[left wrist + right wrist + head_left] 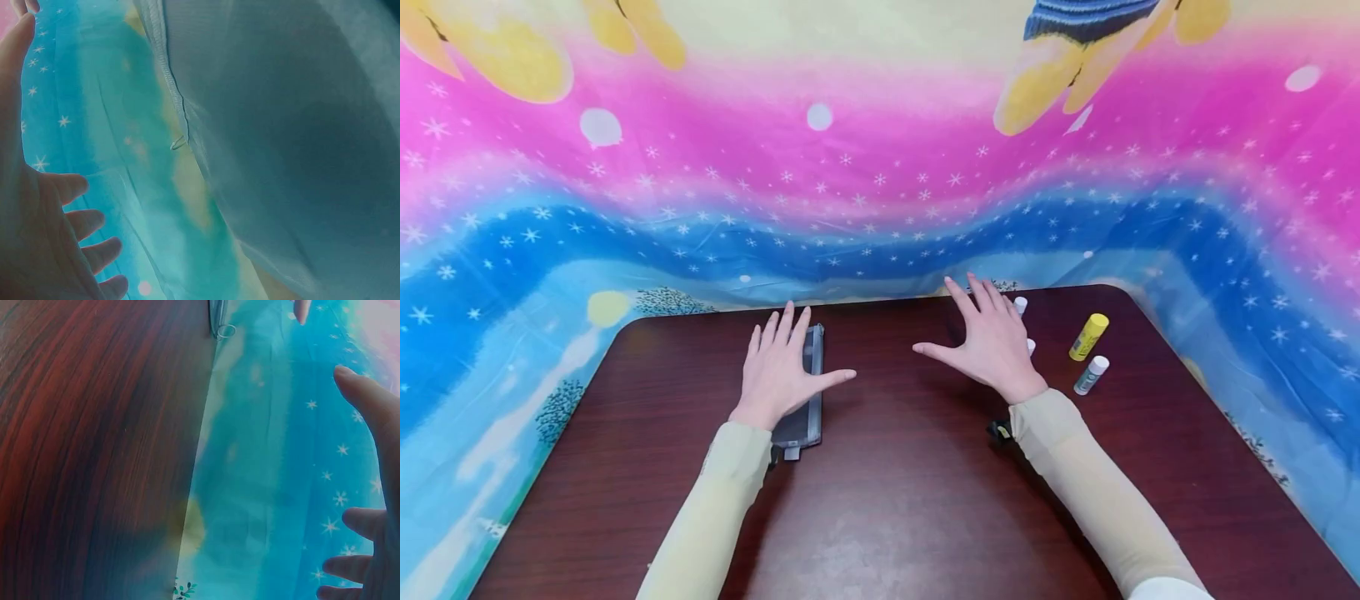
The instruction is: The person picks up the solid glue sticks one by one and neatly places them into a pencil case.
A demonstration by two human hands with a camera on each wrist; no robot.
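My left hand (775, 371), fingers spread and thumb out to the right, is over a dark grey zip pouch (814, 400) and hides much of it. In the left wrist view the pouch (275, 137) fills the right side, its zip edge and small ring showing, apart from the fingers. To the right, my right hand (992, 342) hovers above the table with spread fingers and nothing in its grasp. Two white caps (1021, 306) show partly behind it. Farther right are a yellow glue stick (1088, 337) and a white-capped glue stick (1092, 375).
The dark brown wood-grain table (887, 500) has rounded far corners. A pink and blue patterned cloth (865, 183) hangs along its back and sides. Near my right wrist is a black strap piece (999, 432).
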